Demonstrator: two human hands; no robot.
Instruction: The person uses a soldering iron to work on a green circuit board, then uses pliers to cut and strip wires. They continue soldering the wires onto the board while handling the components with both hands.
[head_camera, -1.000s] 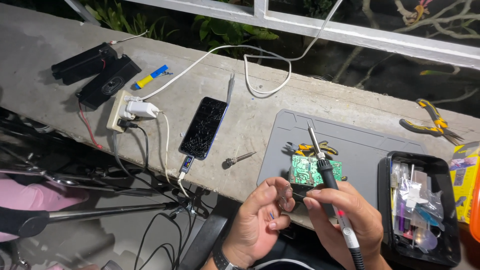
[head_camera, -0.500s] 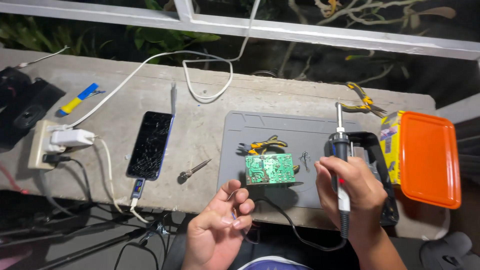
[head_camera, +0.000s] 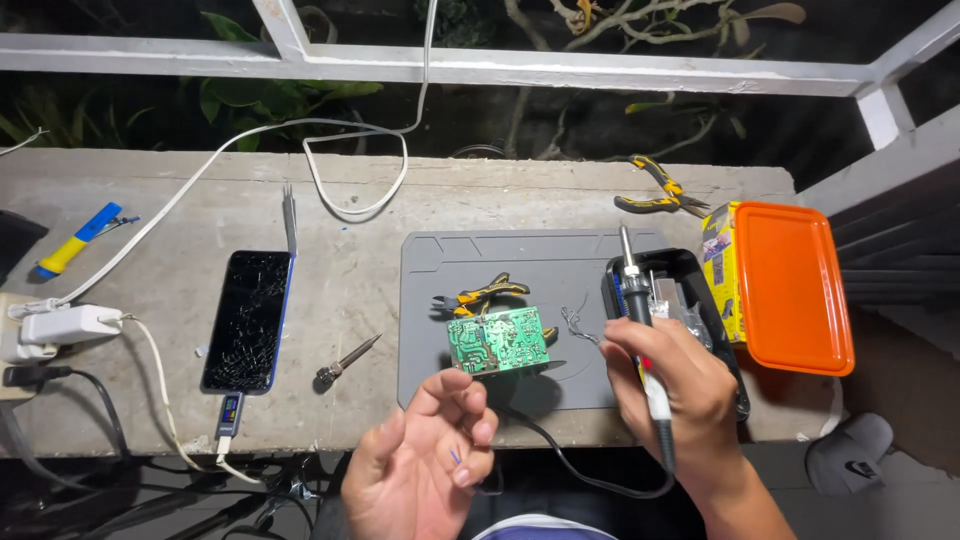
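My left hand (head_camera: 425, 455) dropped off circuit board (head_camera: 498, 342), now below counter (head_camera: 400, 210) front edge. My right hand (head_camera: 665, 385) lifted soldering iron (head_camera: 640, 330) off board, tip up.

A green circuit board (head_camera: 497, 343) lies on a dark grey mat (head_camera: 470, 262) over the pale grey concrete tabletop (head_camera: 180, 185). The soldering iron (head_camera: 640, 335) is black with a white band. The side cutters (head_camera: 485, 295) have black-and-orange handles; the box lid (head_camera: 795, 285) is bright orange; the phone (head_camera: 247, 320) is black, its glass webbed with cracks.
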